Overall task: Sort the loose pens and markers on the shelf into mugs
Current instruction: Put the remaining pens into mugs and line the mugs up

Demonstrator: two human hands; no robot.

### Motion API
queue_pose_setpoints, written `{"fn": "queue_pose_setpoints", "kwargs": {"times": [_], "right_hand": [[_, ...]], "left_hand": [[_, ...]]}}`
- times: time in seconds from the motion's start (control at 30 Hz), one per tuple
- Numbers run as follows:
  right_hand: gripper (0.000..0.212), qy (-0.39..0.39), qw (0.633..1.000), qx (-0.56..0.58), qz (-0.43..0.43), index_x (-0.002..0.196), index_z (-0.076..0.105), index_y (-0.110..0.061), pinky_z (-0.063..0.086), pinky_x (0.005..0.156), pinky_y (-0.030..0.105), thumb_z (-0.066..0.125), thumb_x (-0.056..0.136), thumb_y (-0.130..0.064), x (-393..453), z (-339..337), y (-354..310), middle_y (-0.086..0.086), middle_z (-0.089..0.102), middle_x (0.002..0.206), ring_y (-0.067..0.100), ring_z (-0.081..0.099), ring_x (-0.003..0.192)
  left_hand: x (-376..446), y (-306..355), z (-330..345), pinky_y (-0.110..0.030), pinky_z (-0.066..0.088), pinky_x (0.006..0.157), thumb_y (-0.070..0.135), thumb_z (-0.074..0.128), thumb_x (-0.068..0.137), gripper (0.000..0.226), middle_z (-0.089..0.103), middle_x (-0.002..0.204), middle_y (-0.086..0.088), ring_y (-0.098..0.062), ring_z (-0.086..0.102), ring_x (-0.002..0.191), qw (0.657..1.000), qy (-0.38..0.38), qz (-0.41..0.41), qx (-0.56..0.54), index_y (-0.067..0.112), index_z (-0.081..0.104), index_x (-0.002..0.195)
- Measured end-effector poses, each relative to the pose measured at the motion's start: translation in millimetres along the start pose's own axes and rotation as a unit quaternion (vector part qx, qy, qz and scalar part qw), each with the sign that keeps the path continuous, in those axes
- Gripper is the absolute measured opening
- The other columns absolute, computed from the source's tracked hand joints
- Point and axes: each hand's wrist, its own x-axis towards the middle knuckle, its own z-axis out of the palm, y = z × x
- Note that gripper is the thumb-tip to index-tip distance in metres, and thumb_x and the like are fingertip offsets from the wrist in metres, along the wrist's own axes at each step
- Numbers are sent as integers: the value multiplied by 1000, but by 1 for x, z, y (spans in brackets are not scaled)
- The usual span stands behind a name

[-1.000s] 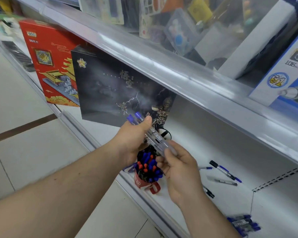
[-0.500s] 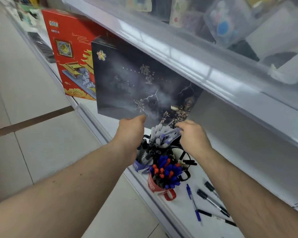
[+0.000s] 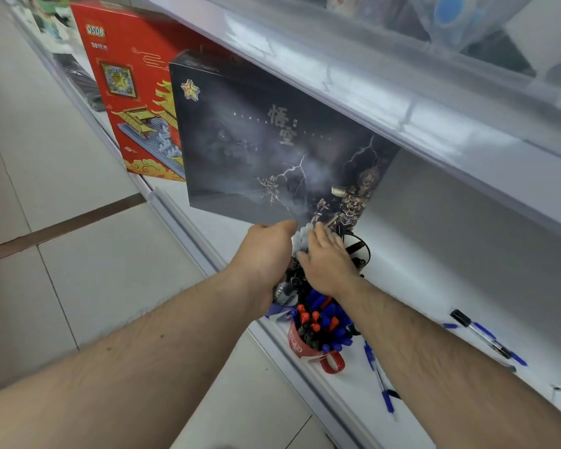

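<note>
Along the white shelf (image 3: 434, 254), under the upper shelf lip (image 3: 402, 102): largest first, black gift box (image 3: 272, 147) standing upright at the far side, red building-set box (image 3: 133, 102) just left of it and partly behind. Both forearms reaching in from the near edge. Compared with a second ago, no longer holding a clear-barrelled bundle up in the air between both hands; bundle now brought down over the dark wire holder (image 3: 358, 251) at the far end of the row, pale pen ends (image 3: 302, 236) poking up between the two hands. Left hand (image 3: 266, 254) curled beside those ends, thumb toward them, probably steadying them, though the grip itself hidden. Right hand (image 3: 327, 260) laid over the bundle with fingers fairly straight, pressing or patting rather than clutching. Judged from this: one batch nearly seated, sorting partly done. Nearer, red mug (image 3: 305, 346) with handle facing the shelf edge, crammed with blue, red and black capped pens (image 3: 324, 319). Between mug and holder, another cup of black markers (image 3: 285, 288), mostly hidden by the wrists. Still loose on the shelf to the right: blue pen (image 3: 378, 380) just beside the mug, black-capped clear pen (image 3: 481, 335) farther right, well apart from any mug.
</note>
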Motion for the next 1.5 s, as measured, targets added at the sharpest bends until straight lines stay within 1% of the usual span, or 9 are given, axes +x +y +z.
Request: {"fn": "queue_pose_setpoints", "kwargs": {"times": [0.23,0.33,0.47,0.6,0.87,1.0,1.13,1.33,1.5], "right_hand": [[69,-93,995,-30,20,157,-6,-16,-15,118,54,21,100,-43,-8,-13,0,2,-19,164,24,-21,149],[67,-8,998,54,33,158,-5,-22,-14,119,52,26,103,-46,-25,-22,12,-3,-11,165,20,-15,151],[46,133,942,275,141,140,49,-24,23,117,44,34,102,-47,-91,-29,48,-1,50,142,22,38,136],[25,205,878,345,262,103,69,-20,49,80,31,50,97,-36,-182,2,112,-3,70,99,22,63,95],[75,-32,906,81,414,148,36,-25,39,108,38,69,81,-37,-305,91,225,3,37,152,24,38,136],[131,-204,902,-19,380,153,-14,-34,17,111,64,78,60,-41,-309,99,241,6,-23,161,33,-11,149],[142,-271,896,-84,342,149,-27,-35,7,105,78,82,58,-30,-298,103,250,8,-40,154,39,-24,146],[125,-254,904,-156,307,152,-17,-31,29,101,76,76,69,-21,-294,120,271,12,-13,159,47,4,144],[99,-230,917,-170,278,147,17,-17,52,91,51,78,70,-28,-288,123,269,16,31,139,44,37,128]], "left_hand": [[-6,-11,15,-29,42,67,26,53,96,17,54,86,-5,-17,52,75,992,-63,7,108,10,53,101],[-14,-20,29,-30,43,74,29,55,94,34,57,102,-4,-20,56,93,977,-118,1,177,13,48,123],[-32,-30,48,-36,46,80,33,58,91,27,63,107,-4,-22,60,99,945,-169,20,279,18,54,113],[-52,-40,69,-31,41,68,23,57,93,13,56,88,-12,-22,52,77,915,-226,35,331,11,54,95],[-84,-68,114,-18,33,42,27,58,93,26,64,91,-6,-11,48,57,835,-292,57,462,20,51,117],[-86,-81,140,-28,41,60,27,59,92,30,66,108,-15,-20,56,80,805,-322,65,494,14,54,119],[-82,-96,159,-42,53,92,35,59,89,38,65,103,-2,-20,64,98,775,-336,76,530,24,49,124],[-74,-108,166,-27,46,75,37,60,89,36,62,99,6,-13,59,95,754,-341,67,558,28,49,122],[-65,-108,164,-33,49,90,41,60,86,36,61,111,6,-16,60,103,750,-328,56,572,34,50,120]]}}
